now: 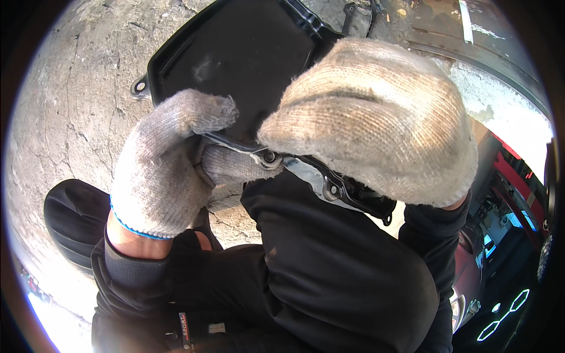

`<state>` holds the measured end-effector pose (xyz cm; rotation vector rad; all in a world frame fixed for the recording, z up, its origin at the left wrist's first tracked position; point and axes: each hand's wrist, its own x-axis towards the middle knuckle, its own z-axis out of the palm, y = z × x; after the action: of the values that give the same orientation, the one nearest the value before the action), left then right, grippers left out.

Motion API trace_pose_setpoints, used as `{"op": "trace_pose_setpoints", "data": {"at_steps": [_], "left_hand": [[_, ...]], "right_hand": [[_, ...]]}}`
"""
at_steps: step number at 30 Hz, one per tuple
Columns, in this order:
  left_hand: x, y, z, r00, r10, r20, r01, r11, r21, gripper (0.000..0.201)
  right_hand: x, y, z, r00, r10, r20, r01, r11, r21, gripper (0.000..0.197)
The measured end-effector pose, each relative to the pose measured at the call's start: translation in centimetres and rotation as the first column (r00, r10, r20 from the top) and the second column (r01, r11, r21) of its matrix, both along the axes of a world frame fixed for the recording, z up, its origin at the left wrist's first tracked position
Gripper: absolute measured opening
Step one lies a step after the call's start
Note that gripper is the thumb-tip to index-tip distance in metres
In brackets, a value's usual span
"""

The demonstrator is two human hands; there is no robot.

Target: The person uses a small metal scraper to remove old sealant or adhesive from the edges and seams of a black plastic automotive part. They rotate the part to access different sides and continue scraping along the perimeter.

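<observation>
A large black metal cover (pixel 229 53), shaped like a shallow pan, lies tilted between my hands, its near rim over my knee. Bolt holes run along that rim, and a bolt (pixel 269 157) sits in one of them. My left hand (pixel 168 156), in a whitish knit glove, is closed on the rim, thumb on top and a finger beneath. My right hand (pixel 376 117), gloved the same way, is closed over the right part of the cover. Its bunched fingertips come down beside the bolt. Whatever they pinch is hidden by the glove.
Cracked concrete floor (pixel 76 106) spreads to the left and beyond the cover. My bent knee (pixel 347 247) in dark trousers is right under the rim. A dark flat panel (pixel 471 29) lies at the far right. A dark red car (pixel 467 276) stands at the right edge.
</observation>
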<state>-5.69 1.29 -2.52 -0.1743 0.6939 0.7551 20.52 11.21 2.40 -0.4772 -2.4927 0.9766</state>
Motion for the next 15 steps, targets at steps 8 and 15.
{"op": "trace_pose_setpoints", "data": {"at_steps": [8,15], "left_hand": [[0.5,0.2,0.4,0.998,0.037,-0.055,-0.035,0.999,0.03,0.027],[0.8,0.3,0.6,0.999,0.02,-0.048,-0.018,0.999,0.043,0.027]], "right_hand": [[0.0,0.5,0.1,0.998,0.055,0.022,-0.056,0.994,0.096,0.03],[0.5,1.2,-0.8,0.992,0.12,-0.037,-0.111,0.975,0.195,0.034]]}}
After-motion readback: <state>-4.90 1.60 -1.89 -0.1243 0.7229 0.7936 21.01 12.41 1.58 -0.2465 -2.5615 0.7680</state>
